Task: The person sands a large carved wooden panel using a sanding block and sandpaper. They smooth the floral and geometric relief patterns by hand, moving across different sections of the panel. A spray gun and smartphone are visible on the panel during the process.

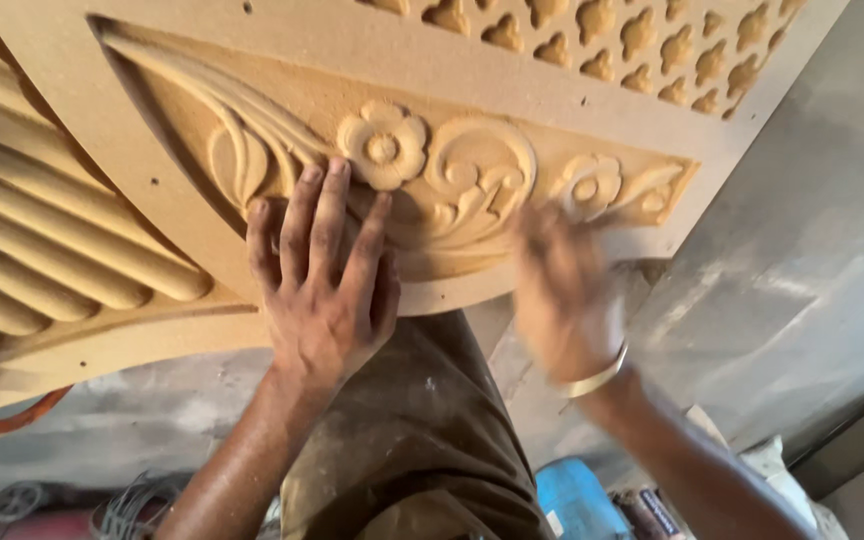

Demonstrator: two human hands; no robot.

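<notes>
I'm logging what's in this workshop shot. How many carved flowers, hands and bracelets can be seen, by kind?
Carved flowers on the tan carved wooden panel: 2, a large round one and a smaller one
Hands: 2, the left hand flat on the carving and the blurred right hand
Pale wrist bracelet: 1
Total: 5

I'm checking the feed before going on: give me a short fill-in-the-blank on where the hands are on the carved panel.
1. The left hand lies flat, fingers spread, just below the carved ____ with round petals.
2. The right hand is blurred and wears a metal ____ at the wrist.
3. Along the top of the carved panel runs a row of pierced ____.

Missing words: flower; bangle; cut-outs
</notes>
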